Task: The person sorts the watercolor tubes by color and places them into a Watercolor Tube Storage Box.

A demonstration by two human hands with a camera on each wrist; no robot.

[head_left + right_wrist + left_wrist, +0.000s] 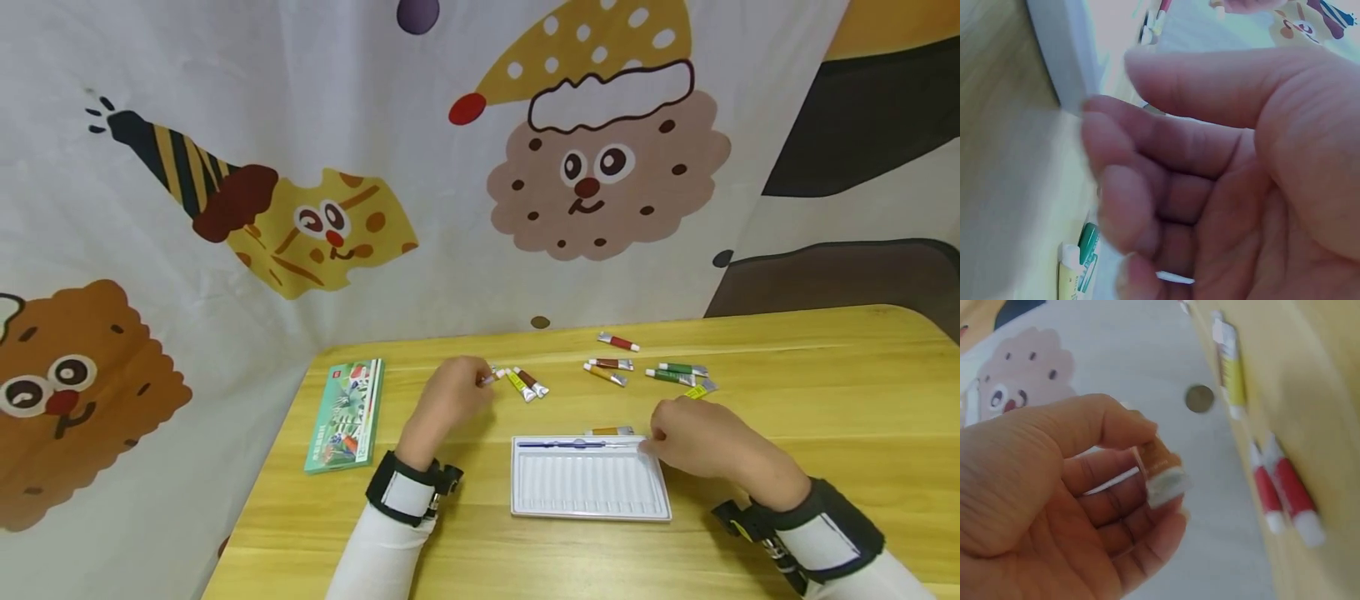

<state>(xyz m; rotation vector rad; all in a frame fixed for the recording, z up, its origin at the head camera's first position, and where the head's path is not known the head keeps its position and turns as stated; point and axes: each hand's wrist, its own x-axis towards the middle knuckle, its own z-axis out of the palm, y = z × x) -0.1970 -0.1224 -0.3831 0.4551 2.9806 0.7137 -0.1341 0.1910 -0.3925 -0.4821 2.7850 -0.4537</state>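
1. Orange-brown tube (1155, 455): I hold 1 unit in my left hand (456, 390), pinched between thumb and fingers.
2. Tube orientation: in the left wrist view its long axis slants from upper left to lower right, with the pale, flattened tail pointing down and right. Lettering is blurred.
3. Tube location: inside my left hand, outward of the far left corner of the white tray (589, 510).
4. Right hand (697, 437): my fingers curve loosely, with a clear gap between them and the thumb, at the tray's far right corner. I cannot tell whether they touch it.
5. Tray: long axis left to right; 1 blue-handled brush (562, 445) lies parallel along the far side.
6. Adjacent items: 1 yellow tube (521, 386) and 1 brown tube (532, 382) lie side by side, caps pointing far left. The left wrist view also shows 2 red tubes (1289, 482).
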